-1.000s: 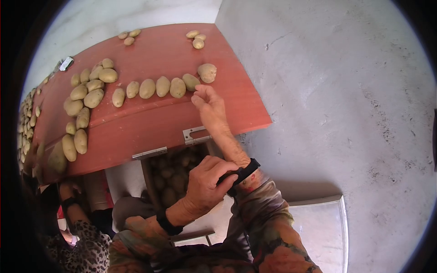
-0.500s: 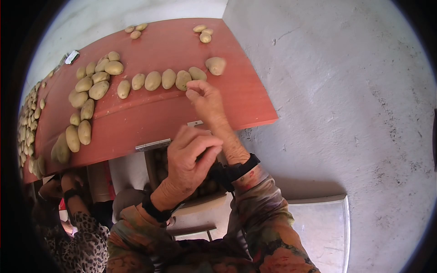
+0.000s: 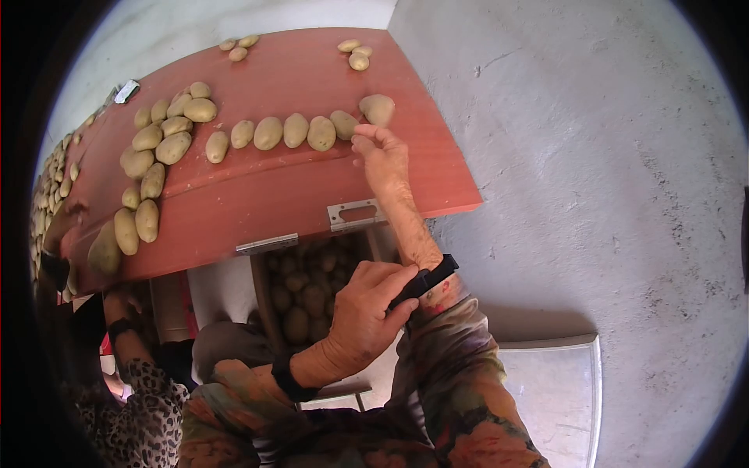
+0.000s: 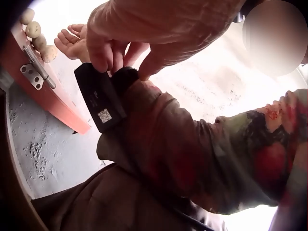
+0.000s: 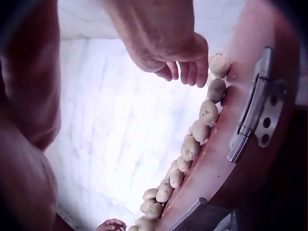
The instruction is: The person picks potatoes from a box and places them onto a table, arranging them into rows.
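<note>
Since half a second ago, left hand [image 3: 363, 316] dropped back onto the black wrist strap [image 3: 425, 279]; right hand [image 3: 382, 156] reached further up the red tabletop [image 3: 273, 187].

Head view: right fingertips curled loosely, holding nothing, beside the end potato [image 3: 377, 109] of the row.

Left wrist view: left grip pinches the black device [image 4: 98, 103] on my right wrist.

Right wrist view: right fingers [image 5: 190, 72] hang just by the potato [image 5: 219, 64], contact unclear.

Potato sorting spot, red board [image 3: 257, 195] (bare concrete floor [image 3: 608, 171]), potatoes [image 3: 269, 132]
</note>
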Demonstrator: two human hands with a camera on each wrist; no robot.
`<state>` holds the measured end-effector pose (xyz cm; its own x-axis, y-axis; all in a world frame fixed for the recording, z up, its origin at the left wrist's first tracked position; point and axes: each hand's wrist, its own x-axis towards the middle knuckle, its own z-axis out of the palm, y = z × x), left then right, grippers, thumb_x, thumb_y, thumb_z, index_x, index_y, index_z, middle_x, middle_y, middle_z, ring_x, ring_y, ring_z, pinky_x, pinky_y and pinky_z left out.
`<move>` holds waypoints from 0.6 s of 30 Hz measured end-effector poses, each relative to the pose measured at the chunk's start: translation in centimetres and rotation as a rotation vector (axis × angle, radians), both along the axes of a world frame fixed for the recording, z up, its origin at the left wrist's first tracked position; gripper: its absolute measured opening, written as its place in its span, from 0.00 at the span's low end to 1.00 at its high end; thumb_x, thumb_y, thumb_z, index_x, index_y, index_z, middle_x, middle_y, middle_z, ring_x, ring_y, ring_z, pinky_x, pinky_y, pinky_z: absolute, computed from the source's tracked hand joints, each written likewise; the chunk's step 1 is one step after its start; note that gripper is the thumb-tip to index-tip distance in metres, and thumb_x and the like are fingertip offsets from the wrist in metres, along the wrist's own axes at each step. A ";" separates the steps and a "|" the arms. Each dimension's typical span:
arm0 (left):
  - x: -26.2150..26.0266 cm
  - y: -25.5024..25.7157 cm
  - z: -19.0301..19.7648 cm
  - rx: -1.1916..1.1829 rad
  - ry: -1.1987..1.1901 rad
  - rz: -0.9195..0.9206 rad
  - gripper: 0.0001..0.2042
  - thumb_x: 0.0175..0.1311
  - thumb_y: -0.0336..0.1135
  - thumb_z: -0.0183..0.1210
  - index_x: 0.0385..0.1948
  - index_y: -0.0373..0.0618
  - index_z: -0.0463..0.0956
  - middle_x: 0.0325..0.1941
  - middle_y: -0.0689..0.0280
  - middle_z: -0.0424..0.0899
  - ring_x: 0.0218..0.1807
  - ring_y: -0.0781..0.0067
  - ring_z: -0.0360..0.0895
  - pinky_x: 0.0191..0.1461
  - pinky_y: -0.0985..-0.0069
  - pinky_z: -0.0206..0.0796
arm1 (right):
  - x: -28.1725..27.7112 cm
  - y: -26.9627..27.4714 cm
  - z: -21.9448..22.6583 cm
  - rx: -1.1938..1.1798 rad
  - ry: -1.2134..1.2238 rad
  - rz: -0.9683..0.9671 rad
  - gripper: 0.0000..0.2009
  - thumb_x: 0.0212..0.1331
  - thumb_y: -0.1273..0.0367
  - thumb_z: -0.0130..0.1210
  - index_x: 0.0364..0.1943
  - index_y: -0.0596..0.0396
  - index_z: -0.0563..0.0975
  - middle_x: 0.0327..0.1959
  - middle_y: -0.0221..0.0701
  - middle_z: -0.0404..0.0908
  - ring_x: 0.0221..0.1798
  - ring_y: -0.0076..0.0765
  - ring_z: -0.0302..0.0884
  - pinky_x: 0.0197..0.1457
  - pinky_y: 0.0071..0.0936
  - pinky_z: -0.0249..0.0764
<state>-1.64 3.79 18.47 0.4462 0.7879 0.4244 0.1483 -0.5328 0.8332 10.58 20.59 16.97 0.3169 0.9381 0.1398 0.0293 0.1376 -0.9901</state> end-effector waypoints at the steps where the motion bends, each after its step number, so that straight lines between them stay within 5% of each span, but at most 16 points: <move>1: -0.1 -0.2 0.2 0.013 0.019 -0.005 0.20 0.48 0.24 0.65 0.47 0.40 0.77 0.44 0.60 0.80 0.45 0.60 0.74 0.47 0.69 0.68 | 0.2 0.3 -0.3 0.000 0.000 -0.001 0.09 0.57 0.72 0.56 0.40 0.59 0.79 0.26 0.27 0.78 0.30 0.19 0.72 0.31 0.22 0.73; 9: -0.1 1.0 0.1 -0.067 0.000 -0.027 0.12 0.52 0.26 0.63 0.40 0.40 0.76 0.38 0.60 0.78 0.41 0.62 0.73 0.43 0.70 0.67 | 0.0 0.8 -0.2 0.179 -0.482 -0.177 0.07 0.55 0.72 0.56 0.38 0.55 0.79 0.31 0.42 0.82 0.35 0.44 0.80 0.40 0.36 0.74; 13: -0.1 2.2 -0.2 -0.142 0.028 -0.093 0.08 0.54 0.30 0.63 0.32 0.41 0.75 0.31 0.64 0.75 0.35 0.67 0.70 0.36 0.72 0.63 | -1.7 0.2 0.0 0.162 -0.650 -0.143 0.08 0.56 0.71 0.56 0.40 0.53 0.80 0.32 0.42 0.82 0.36 0.44 0.81 0.41 0.34 0.75; 16: -0.2 2.4 0.1 -0.139 0.028 -0.100 0.08 0.54 0.32 0.63 0.30 0.42 0.74 0.29 0.65 0.75 0.34 0.67 0.71 0.35 0.72 0.64 | -2.2 0.4 -0.4 0.266 -0.819 -0.094 0.04 0.53 0.72 0.56 0.32 0.54 0.77 0.29 0.39 0.81 0.37 0.50 0.78 0.39 0.41 0.75; 18: -0.3 2.4 0.3 -0.157 0.064 -0.109 0.08 0.54 0.34 0.63 0.29 0.43 0.74 0.29 0.64 0.76 0.35 0.65 0.73 0.36 0.70 0.67 | -2.1 0.6 -0.5 0.371 -1.103 -0.114 0.02 0.51 0.73 0.55 0.29 0.54 0.76 0.27 0.38 0.79 0.35 0.47 0.78 0.37 0.41 0.75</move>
<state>-1.94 6.18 18.76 0.5544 0.7878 0.2683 0.1524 -0.4130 0.8979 8.45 21.23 16.42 -0.0674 0.7556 0.6516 0.8786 0.3544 -0.3201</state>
